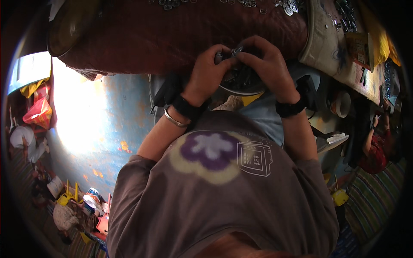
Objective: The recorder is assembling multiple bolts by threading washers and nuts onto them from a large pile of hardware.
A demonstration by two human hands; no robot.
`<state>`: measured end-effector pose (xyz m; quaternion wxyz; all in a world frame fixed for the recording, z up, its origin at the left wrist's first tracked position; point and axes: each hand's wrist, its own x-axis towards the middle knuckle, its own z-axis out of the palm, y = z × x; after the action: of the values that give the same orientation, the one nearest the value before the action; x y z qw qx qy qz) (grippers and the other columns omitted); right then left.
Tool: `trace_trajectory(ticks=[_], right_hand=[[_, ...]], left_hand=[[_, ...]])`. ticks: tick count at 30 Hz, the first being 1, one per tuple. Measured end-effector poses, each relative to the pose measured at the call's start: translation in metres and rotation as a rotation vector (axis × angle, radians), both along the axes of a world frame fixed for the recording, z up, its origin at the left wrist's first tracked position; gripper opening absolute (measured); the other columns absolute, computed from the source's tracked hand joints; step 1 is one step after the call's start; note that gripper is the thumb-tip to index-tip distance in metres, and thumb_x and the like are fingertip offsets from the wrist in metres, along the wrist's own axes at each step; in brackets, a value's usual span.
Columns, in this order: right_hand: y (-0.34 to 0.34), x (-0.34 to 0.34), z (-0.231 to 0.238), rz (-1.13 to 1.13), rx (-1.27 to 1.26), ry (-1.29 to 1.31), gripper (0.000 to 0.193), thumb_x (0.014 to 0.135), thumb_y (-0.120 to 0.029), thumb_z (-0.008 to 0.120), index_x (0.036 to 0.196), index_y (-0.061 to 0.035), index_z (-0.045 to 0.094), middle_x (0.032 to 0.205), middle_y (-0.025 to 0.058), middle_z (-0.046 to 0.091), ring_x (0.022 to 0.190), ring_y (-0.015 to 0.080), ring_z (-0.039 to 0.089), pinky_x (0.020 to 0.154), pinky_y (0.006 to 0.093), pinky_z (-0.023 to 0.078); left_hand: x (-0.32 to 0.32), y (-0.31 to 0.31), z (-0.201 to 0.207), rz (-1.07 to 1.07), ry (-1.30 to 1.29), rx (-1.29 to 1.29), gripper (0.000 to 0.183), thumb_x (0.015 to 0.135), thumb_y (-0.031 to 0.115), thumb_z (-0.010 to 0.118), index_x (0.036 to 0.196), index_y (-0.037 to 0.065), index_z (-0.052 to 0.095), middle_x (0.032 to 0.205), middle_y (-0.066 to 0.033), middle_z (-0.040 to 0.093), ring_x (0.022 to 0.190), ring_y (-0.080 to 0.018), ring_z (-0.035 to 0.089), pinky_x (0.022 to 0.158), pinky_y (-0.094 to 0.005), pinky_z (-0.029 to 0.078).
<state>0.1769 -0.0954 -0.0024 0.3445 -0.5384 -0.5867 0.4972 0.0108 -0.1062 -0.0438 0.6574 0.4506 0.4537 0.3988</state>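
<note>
Over the near edge of a dark red covered work surface (172, 43), both my hands meet fingertip to fingertip. My right hand (272, 66) is closed in a pinch on a small shiny metal piece (235, 51), ring-like at its end. Curled beside it, my left hand (205, 77) has a grey, rounded metal piece (218, 57) between its fingers; its exact kind is too small to tell. Directly below the hands is a round bowl (241, 93) on my lap, holding dark metal parts, partly hidden by my fingers.
Loose metal rings (170, 4) and shiny flat washers (291, 7) lie along the far part of the red surface. To the right, a pale cloth-covered surface (320, 38) bears dark metal parts (346, 17). Another person (376, 150) sits at the right; more people are at the left.
</note>
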Motion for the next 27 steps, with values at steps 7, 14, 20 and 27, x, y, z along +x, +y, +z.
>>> trace_trajectory(ticks=[7, 14, 20, 27], right_hand=[[0.010, -0.004, 0.014, -0.053, -0.026, 0.017, 0.018, 0.081, -0.012, 0.062, 0.094, 0.0011, 0.061, 0.080, 0.0081, 0.063, 0.071, 0.0148, 0.059, 0.066, 0.0264, 0.047], [0.003, -0.030, 0.007, 0.035, 0.319, -0.200, 0.042, 0.075, -0.013, 0.069, 0.112, -0.0007, 0.054, 0.098, 0.0162, 0.059, 0.083, 0.0269, 0.060, 0.072, 0.0333, 0.048], [-0.011, -0.047, 0.007, 0.114, 0.582, -0.282, 0.074, 0.067, -0.013, 0.073, 0.132, -0.0042, 0.039, 0.119, 0.0187, 0.051, 0.101, 0.0350, 0.055, 0.081, 0.0384, 0.047], [-0.023, -0.050, 0.014, 0.109, 0.653, -0.385, 0.075, 0.065, -0.007, 0.072, 0.133, -0.0089, 0.040, 0.121, 0.0202, 0.050, 0.098, 0.0358, 0.057, 0.080, 0.0405, 0.049]], left_hand=[[-0.002, 0.002, 0.005, 0.053, -0.128, -0.113, 0.015, 0.086, 0.009, 0.062, 0.099, 0.003, 0.057, 0.073, 0.0023, 0.055, 0.061, -0.0031, 0.049, 0.052, -0.0186, 0.038], [-0.013, 0.004, 0.014, 0.282, -0.435, -0.257, 0.022, 0.087, 0.011, 0.061, 0.106, 0.003, 0.053, 0.085, -0.0012, 0.059, 0.071, -0.0070, 0.058, 0.058, -0.0197, 0.048], [-0.020, 0.007, 0.018, 0.225, -0.558, -0.216, 0.020, 0.089, 0.010, 0.058, 0.106, 0.002, 0.052, 0.089, -0.0042, 0.059, 0.079, -0.0103, 0.060, 0.066, -0.0244, 0.051], [-0.021, 0.003, 0.032, 0.168, -0.554, -0.263, 0.020, 0.090, 0.009, 0.056, 0.108, 0.002, 0.052, 0.091, -0.0045, 0.059, 0.080, -0.0110, 0.059, 0.067, -0.0238, 0.050]])
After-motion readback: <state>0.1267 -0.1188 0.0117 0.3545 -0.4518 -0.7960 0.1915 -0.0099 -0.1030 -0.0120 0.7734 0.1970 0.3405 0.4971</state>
